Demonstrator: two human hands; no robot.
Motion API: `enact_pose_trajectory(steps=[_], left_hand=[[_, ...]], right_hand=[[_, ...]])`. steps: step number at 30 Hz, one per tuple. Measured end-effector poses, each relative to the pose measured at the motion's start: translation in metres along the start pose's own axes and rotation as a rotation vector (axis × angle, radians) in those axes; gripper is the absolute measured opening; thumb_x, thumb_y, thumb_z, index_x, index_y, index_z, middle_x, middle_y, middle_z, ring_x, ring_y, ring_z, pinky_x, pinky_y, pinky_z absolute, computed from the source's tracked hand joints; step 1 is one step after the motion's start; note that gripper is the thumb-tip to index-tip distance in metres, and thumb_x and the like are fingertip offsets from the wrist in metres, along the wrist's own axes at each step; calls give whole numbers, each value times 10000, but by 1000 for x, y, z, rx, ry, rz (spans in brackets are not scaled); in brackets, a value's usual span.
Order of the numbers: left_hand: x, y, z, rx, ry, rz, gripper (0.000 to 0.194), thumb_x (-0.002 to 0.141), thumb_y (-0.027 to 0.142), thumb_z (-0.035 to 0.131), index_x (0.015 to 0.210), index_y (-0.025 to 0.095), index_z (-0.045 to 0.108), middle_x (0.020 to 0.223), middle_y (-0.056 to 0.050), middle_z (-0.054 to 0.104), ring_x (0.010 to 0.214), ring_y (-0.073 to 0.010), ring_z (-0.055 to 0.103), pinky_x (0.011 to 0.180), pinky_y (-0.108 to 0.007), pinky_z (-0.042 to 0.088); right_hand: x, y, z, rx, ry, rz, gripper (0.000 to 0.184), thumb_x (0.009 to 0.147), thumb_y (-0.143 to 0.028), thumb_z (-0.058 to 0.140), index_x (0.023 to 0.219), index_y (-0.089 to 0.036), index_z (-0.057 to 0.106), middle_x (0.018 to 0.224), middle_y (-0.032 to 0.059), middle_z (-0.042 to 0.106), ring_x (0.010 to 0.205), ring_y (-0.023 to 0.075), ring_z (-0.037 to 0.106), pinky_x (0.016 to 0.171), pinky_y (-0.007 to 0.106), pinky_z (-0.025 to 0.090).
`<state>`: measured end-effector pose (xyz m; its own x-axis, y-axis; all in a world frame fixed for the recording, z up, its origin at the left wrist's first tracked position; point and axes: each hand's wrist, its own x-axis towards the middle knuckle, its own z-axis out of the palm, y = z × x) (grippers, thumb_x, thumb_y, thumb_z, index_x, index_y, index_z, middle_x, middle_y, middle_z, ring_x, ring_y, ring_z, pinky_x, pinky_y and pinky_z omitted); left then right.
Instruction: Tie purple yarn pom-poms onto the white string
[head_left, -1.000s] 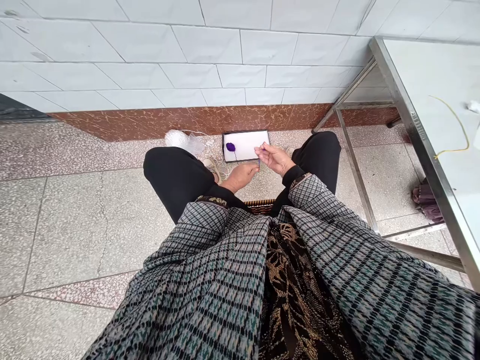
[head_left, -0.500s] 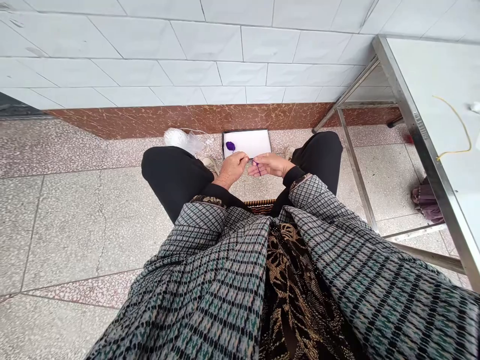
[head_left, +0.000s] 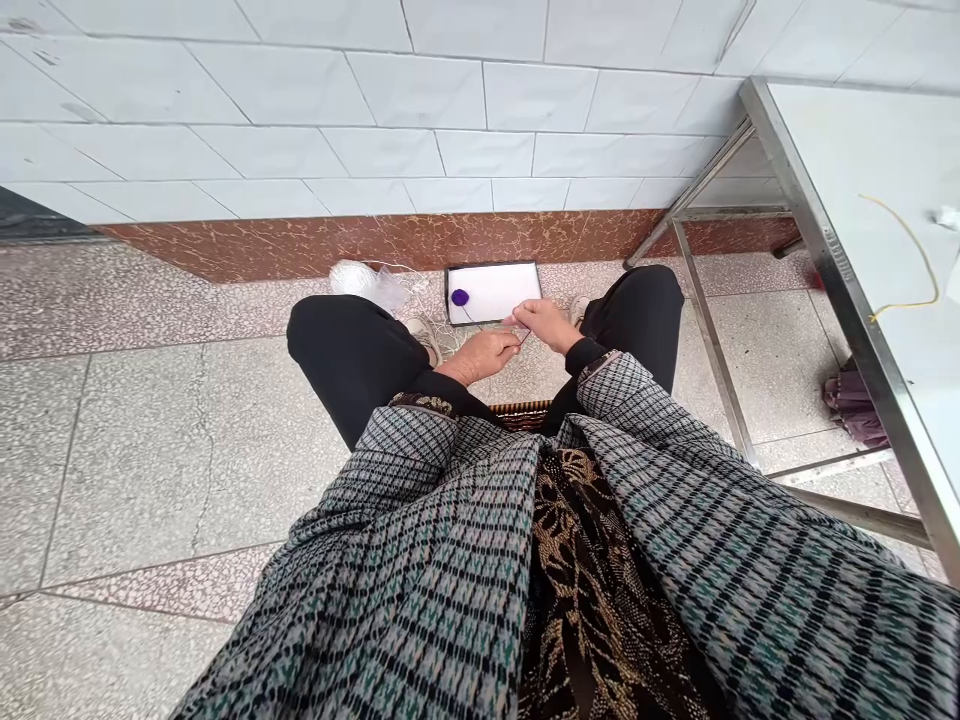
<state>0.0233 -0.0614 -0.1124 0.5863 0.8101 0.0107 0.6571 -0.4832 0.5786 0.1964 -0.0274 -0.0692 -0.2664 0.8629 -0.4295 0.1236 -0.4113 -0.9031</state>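
Observation:
Between my knees, my left hand is closed in a pinch on purple yarn, its fingertips pointing right. Just above and to the right, my right hand also pinches the yarn, and a short dark strand shows between the two hands. The fingers hide most of what they hold. A small purple yarn ball lies in the left part of a white tray with a dark rim, beyond my hands on the floor. A strand trails from the ball towards my left hand.
A white yarn ball with clear plastic and loose white strands lies left of the tray. At the right stands a metal-framed table bearing a yellow cord. The tiled wall rises in front.
My left hand has moved right and down. The right hand has turned, its fingers folding from spread to pinched, and sits slightly higher. The purple ball has shifted a little in the tray.

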Motion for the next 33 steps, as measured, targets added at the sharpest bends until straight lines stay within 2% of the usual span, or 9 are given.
enact_pose_trajectory(steps=[3, 8, 13, 16, 18, 22, 26, 29, 33], left_hand=[[-2, -6, -4, 4, 176, -57, 236, 957, 217, 500, 859, 194, 713, 907, -98, 693, 900, -258, 658, 842, -369, 517], [0, -18, -7, -70, 397, -247, 215, 944, 206, 497, 814, 202, 668, 850, -80, 650, 871, -250, 616, 813, -366, 486], [2, -8, -1, -155, 136, -268, 199, 925, 215, 500, 775, 196, 628, 792, -50, 648, 780, -228, 590, 766, -345, 465], [1, 3, 2, -169, -58, -52, 208, 925, 243, 516, 756, 197, 629, 803, -43, 659, 808, -222, 602, 819, -336, 480], [0, 8, 0, -173, -65, 14, 207, 927, 254, 517, 774, 197, 644, 841, -54, 669, 847, -226, 614, 853, -338, 488], [-3, 4, -8, -172, 198, -76, 206, 940, 258, 499, 820, 196, 655, 903, -74, 654, 880, -229, 613, 866, -345, 492], [-2, -6, -15, -178, 416, -334, 184, 913, 222, 492, 783, 199, 621, 860, -65, 631, 878, -232, 603, 854, -353, 474], [0, -5, -12, -206, 313, -432, 168, 884, 214, 504, 752, 199, 607, 777, -34, 615, 812, -220, 579, 806, -345, 455], [2, 8, -3, -303, -100, -222, 185, 866, 265, 540, 711, 196, 616, 686, -3, 605, 720, -194, 557, 749, -315, 445]], right_hand=[[-2, 0, -1, -323, -37, 52, 434, 909, -26, 690, 512, -172, 591, 473, -20, 538, 657, 149, 589, 726, 237, 482], [-12, -9, -3, 124, -330, 186, 404, 1075, -131, 520, 688, -165, 633, 722, 76, 766, 739, 173, 731, 858, 319, 590], [-12, -16, -5, 554, -205, -9, 320, 1088, -240, 577, 771, -199, 567, 899, 77, 810, 968, 184, 774, 1008, 353, 580], [-6, -11, -4, 516, -133, -71, 304, 1062, -238, 617, 765, -202, 562, 912, 69, 805, 1016, 177, 768, 1046, 339, 552], [-2, -6, -3, 340, -66, -57, 337, 1036, -159, 614, 704, -191, 563, 745, 33, 754, 929, 167, 767, 1001, 304, 551], [-4, 0, -2, -54, -146, 216, 438, 955, -11, 617, 552, -170, 547, 466, -15, 583, 674, 162, 715, 836, 258, 567], [-12, -9, -5, 84, -317, 271, 383, 1087, -159, 499, 721, -170, 611, 783, 82, 798, 783, 179, 776, 902, 337, 612], [-12, -16, -8, 438, -243, 108, 336, 1102, -203, 522, 767, -195, 555, 886, 86, 816, 913, 178, 790, 1009, 370, 592], [-7, -13, -6, 521, -159, 0, 331, 1111, -216, 514, 781, -206, 539, 922, 75, 813, 965, 165, 782, 1034, 343, 571]])
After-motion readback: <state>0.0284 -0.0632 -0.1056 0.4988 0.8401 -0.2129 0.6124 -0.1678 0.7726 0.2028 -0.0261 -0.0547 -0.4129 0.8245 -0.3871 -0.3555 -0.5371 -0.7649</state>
